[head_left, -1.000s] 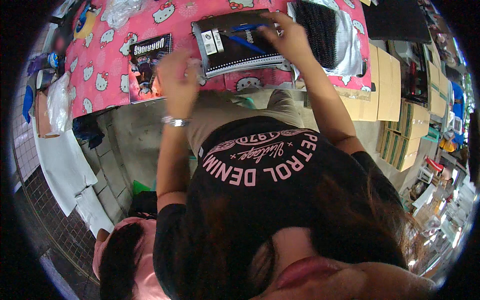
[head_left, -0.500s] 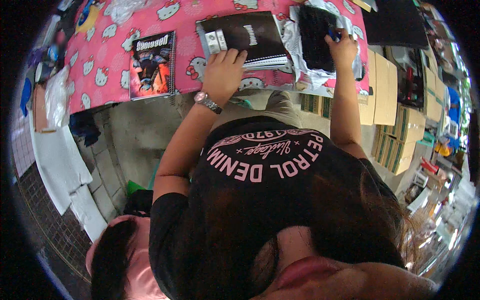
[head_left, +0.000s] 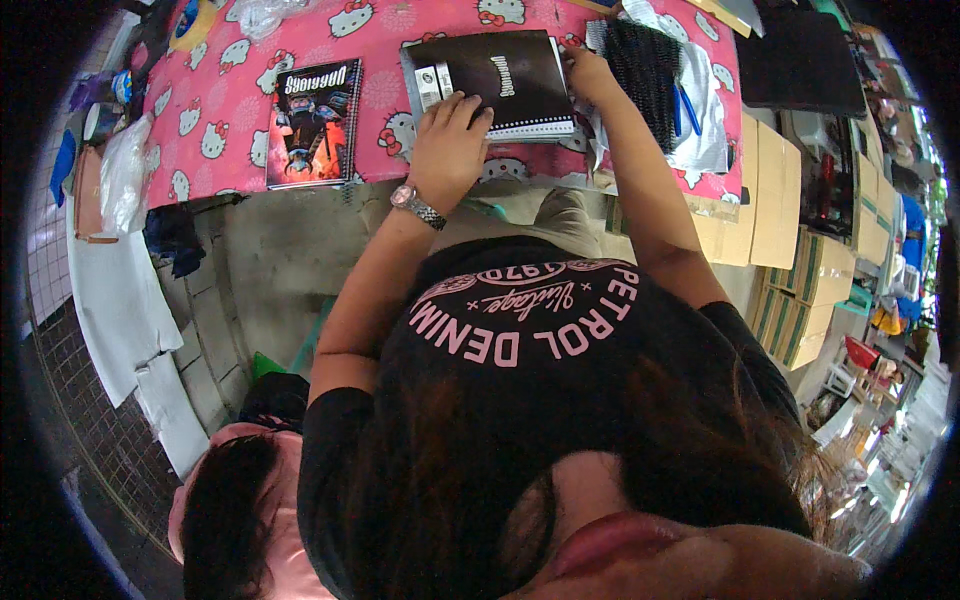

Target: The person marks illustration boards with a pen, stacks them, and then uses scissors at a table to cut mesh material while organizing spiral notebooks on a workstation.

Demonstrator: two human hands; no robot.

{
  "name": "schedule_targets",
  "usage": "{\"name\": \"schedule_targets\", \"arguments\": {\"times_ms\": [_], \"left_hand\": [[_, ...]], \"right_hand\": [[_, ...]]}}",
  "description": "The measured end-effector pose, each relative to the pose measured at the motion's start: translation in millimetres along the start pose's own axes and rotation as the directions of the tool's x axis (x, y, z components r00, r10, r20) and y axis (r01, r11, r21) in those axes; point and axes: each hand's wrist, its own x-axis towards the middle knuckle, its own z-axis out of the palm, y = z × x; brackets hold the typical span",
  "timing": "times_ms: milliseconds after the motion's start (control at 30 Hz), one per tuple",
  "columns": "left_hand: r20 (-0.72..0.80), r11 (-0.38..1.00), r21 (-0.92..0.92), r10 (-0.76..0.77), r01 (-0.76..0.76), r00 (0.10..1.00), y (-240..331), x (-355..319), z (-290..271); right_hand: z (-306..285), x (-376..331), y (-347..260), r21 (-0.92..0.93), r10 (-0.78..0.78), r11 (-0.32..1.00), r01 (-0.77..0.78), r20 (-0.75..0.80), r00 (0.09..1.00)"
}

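An unbound notebook [head_left: 500, 75] with a black cover and a row of punched holes along its near edge lies in front of me on the pink table. My left hand [head_left: 452, 140] rests on its near left part, fingers stretched over the cover next to a pale label. At the notebook's right edge, my right hand [head_left: 588, 75] has its fingers bent against the side, seemingly pinching it. Black spiral binding coils [head_left: 643, 95] lie just right of that hand on white sheeting. A blue-handled tool [head_left: 687, 110] sits beside the coils.
To the left lies a spiral-bound notebook [head_left: 315, 125] with a colourful cover. The tablecloth [head_left: 220, 110] is pink with cartoon prints. Cardboard boxes [head_left: 770, 190] stand right of the table. At lower left, a person in pink [head_left: 280, 500] is close by me.
My right hand has let go of the blue-handled tool, leaving it by the coils, and moved left to the black notebook's edge. My left hand stays on the cover.
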Motion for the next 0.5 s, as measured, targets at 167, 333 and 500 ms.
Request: {"name": "schedule_targets", "arguments": {"times_ms": [167,333,500], "left_hand": [[0.0,0.999,-0.031,-0.016,0.016,1.0,-7,-7,-3],[0.065,1.0,0.028,-0.013,0.011,0.998,-5,-5,-12],[0.107,0.999,-0.016,0.036,-0.034,0.994,0,10,-27]], "right_hand": [[15,-12,-4,-0.237,-0.053,0.968,0.08,0.116,0.992],[9,-13,7,-0.178,0.024,0.984,-0.025,-0.007,1.0],[-42,-25,22,0.02,0.153,0.988,-0.153,-0.259,0.954]]}}
